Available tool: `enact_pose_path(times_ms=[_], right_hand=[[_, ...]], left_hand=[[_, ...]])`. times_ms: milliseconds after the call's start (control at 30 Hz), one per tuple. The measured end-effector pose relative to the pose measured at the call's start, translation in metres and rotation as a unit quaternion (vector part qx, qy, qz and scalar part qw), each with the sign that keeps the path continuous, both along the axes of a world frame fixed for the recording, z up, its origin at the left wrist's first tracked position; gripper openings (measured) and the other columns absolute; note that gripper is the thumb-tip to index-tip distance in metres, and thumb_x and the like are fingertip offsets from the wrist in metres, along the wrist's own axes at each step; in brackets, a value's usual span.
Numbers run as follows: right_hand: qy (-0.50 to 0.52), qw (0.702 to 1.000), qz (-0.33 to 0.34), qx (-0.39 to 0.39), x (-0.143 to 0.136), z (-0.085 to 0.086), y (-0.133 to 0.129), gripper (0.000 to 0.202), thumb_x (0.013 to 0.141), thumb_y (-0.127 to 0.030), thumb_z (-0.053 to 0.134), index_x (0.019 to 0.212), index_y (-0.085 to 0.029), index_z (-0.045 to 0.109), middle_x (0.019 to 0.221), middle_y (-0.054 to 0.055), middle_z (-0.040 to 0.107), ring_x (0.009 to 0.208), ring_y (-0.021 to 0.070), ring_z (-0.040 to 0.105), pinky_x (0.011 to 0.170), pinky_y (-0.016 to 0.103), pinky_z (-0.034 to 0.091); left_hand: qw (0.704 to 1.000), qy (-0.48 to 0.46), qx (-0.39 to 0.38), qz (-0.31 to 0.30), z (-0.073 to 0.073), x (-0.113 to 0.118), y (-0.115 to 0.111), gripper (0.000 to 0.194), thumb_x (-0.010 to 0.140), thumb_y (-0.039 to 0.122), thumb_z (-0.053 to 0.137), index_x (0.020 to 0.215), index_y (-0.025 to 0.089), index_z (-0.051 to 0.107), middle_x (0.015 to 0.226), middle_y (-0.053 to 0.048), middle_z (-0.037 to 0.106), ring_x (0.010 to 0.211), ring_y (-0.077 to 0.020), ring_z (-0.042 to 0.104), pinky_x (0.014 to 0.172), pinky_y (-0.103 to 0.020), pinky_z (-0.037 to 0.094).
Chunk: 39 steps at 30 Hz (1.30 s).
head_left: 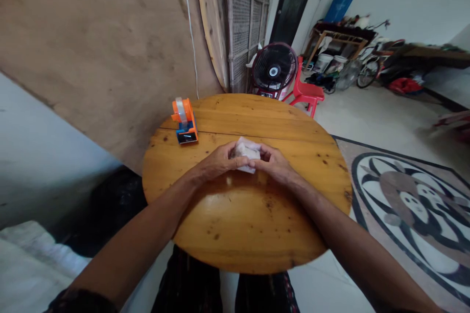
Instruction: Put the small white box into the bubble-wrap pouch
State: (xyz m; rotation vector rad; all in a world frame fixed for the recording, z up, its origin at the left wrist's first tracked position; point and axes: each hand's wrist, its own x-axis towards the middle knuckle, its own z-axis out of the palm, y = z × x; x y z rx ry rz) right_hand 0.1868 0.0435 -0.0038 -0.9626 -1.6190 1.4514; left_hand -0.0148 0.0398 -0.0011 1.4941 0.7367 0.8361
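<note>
A small whitish, translucent wrapped packet (246, 152) is held between both hands over the middle of the round wooden table (235, 225). My left hand (223, 160) grips its left side, the thumb lying across the near face. On the right side, my right hand (273, 161) has its thumb and fingers closed round the packet's edge. The undersides of the packet and some fingertips are hidden. What the wrapping contains is too unclear to tell.
An orange and blue tape dispenser (186, 122) stands at the table's back left. Beyond the far edge are a fan (274, 69) and a red chair (308, 92). A brown wall (110, 49) borders the left, with a dark bag (117, 200) below.
</note>
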Motion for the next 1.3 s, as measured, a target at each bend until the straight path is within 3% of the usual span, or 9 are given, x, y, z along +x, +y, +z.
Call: enact_pose_path(times_ms=[167,433,567,733,900,1067,1300], right_hand=[[0.004,1.0,0.006,-0.006,-0.002,0.001,0.0,0.051,0.064,-0.047,0.081,0.104,-0.021,0.064,0.096,0.004,0.072,0.092,0.0209,0.067,0.085,0.036,0.052],[-0.1,0.986,-0.051,0.125,0.004,-0.004,0.0,0.038,0.077,-0.05,0.07,0.101,-0.02,0.066,0.096,0.005,0.071,0.088,0.0198,0.066,0.081,0.035,0.052],[-0.06,0.987,-0.081,0.121,0.002,-0.006,0.002,0.048,0.072,-0.053,0.074,0.105,-0.021,0.06,0.095,0.006,0.072,0.085,0.0194,0.068,0.077,0.034,0.054],[-0.045,0.986,-0.083,0.139,0.001,-0.003,0.002,0.061,0.072,-0.052,0.074,0.12,-0.022,0.051,0.097,0.008,0.073,0.086,0.0202,0.069,0.079,0.035,0.055],[-0.166,0.952,-0.11,0.233,0.007,0.002,-0.003,0.057,0.082,-0.05,0.064,0.128,-0.019,0.051,0.093,0.008,0.072,0.083,0.0213,0.068,0.076,0.036,0.053],[-0.176,0.909,-0.167,0.34,0.014,0.01,-0.003,0.029,0.088,-0.041,0.059,0.108,-0.021,0.063,0.089,0.005,0.069,0.078,0.0174,0.063,0.077,0.034,0.05],[-0.165,0.875,-0.139,0.434,0.017,0.016,-0.001,0.011,0.083,-0.031,0.068,0.088,-0.021,0.066,0.078,0.002,0.064,0.07,0.0149,0.059,0.073,0.032,0.047]], left_hand=[[0.994,-0.075,-0.083,-0.017,-0.004,0.004,0.0,0.055,0.076,0.039,0.074,0.121,0.012,0.057,0.112,-0.011,0.066,0.096,-0.0207,0.063,0.087,-0.033,0.047],[0.972,-0.161,-0.17,-0.003,-0.005,0.01,-0.002,0.047,0.072,0.031,0.078,0.113,0.013,0.062,0.104,-0.007,0.068,0.088,-0.0162,0.064,0.085,-0.03,0.049],[0.966,-0.172,-0.192,0.006,-0.002,0.013,-0.003,0.046,0.07,0.034,0.078,0.109,0.013,0.064,0.096,-0.006,0.069,0.082,-0.0166,0.065,0.08,-0.03,0.05],[0.966,-0.176,-0.185,0.037,-0.001,0.015,-0.004,0.045,0.067,0.03,0.079,0.106,0.013,0.065,0.095,-0.005,0.07,0.08,-0.0152,0.065,0.08,-0.029,0.05],[0.972,-0.153,-0.169,0.061,-0.001,0.017,-0.005,0.044,0.068,0.031,0.078,0.105,0.012,0.065,0.099,-0.007,0.07,0.083,-0.016,0.066,0.082,-0.03,0.05],[0.979,-0.126,-0.145,0.066,-0.003,0.015,-0.005,0.047,0.068,0.03,0.078,0.109,0.013,0.062,0.1,-0.007,0.069,0.081,-0.0156,0.065,0.079,-0.029,0.05],[0.994,-0.054,-0.082,0.053,-0.004,0.012,-0.006,0.047,0.073,0.034,0.075,0.112,0.012,0.06,0.103,-0.008,0.068,0.087,-0.0168,0.064,0.082,-0.03,0.048]])
